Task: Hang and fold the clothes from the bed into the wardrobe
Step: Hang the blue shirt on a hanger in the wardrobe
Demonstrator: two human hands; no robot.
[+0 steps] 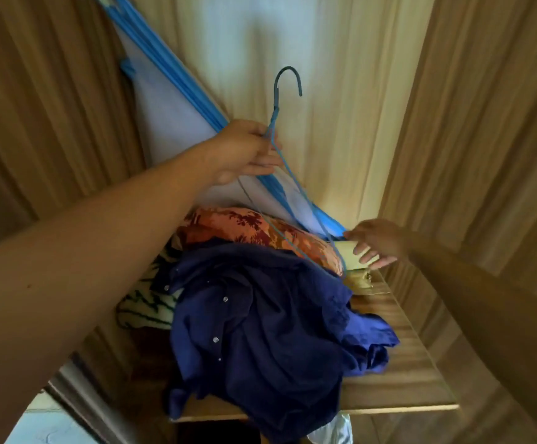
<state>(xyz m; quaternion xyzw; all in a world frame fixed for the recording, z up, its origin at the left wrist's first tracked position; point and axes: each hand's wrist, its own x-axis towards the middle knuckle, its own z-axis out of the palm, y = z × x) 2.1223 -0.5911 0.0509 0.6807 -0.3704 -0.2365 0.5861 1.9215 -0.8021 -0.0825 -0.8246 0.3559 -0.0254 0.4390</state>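
Note:
My left hand (pixel 248 150) grips a blue wire hanger (pixel 288 91) just below its hook and holds it up above the pile, its hook pointing upward. The hanger's thin lower wire runs down to the right toward my right hand (pixel 374 243). That hand reaches out with spread fingers and touches a pale folded item (pixel 352 249) at the back of the wooden shelf. A dark navy button shirt (pixel 254 331) lies crumpled on the shelf (pixel 398 392), hanging over its front edge.
An orange patterned cloth (pixel 244 225) and a cream cloth with green print (pixel 145 302) lie behind and left of the shirt. A white and blue fabric (pixel 171 123) slants down at the back. Beige curtains (pixel 472 123) hang on both sides. A white garment (pixel 331 431) peeks below the shelf.

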